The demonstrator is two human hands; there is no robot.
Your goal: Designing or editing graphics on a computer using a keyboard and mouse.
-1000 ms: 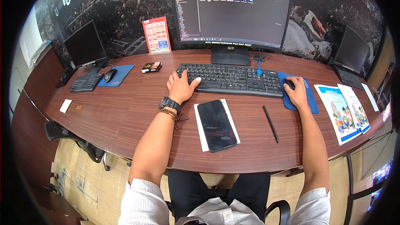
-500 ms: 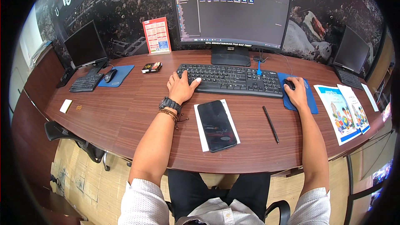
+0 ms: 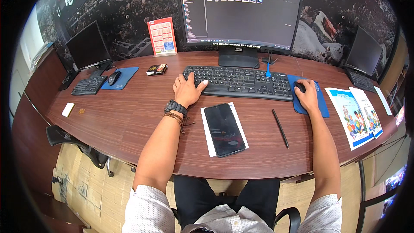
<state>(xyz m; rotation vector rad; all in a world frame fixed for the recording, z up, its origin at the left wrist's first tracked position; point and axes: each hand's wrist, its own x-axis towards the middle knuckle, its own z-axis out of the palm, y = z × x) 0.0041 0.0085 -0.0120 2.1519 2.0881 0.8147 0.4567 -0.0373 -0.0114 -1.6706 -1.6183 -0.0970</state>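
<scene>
My left hand (image 3: 187,91) rests on the left end of a black keyboard (image 3: 239,81), fingers spread and thumb along its lower edge. A dark watch (image 3: 176,108) and beaded bracelets circle that wrist. At the keyboard's other end, my right hand (image 3: 307,96) is wrapped over a black mouse (image 3: 299,87) on a blue mouse pad (image 3: 320,103). Behind the keyboard stands a curved monitor (image 3: 241,19) showing a row of several file icons on a dark window. Between my forearms, a black smartphone (image 3: 224,129) lies on white paper (image 3: 210,140), and a black stylus-like pen (image 3: 280,128) lies to its right.
Printed colour sheets (image 3: 351,118) lie at the right, below a second monitor (image 3: 364,51). To the left are another monitor (image 3: 88,45), keyboard (image 3: 89,85) and mouse (image 3: 114,78). A small dark box (image 3: 157,70) sits before a red-edged desk calendar (image 3: 162,36).
On the monitor, the highlight among the file icons now reaches one icon farther right. Both hands keep nearly the same places.
</scene>
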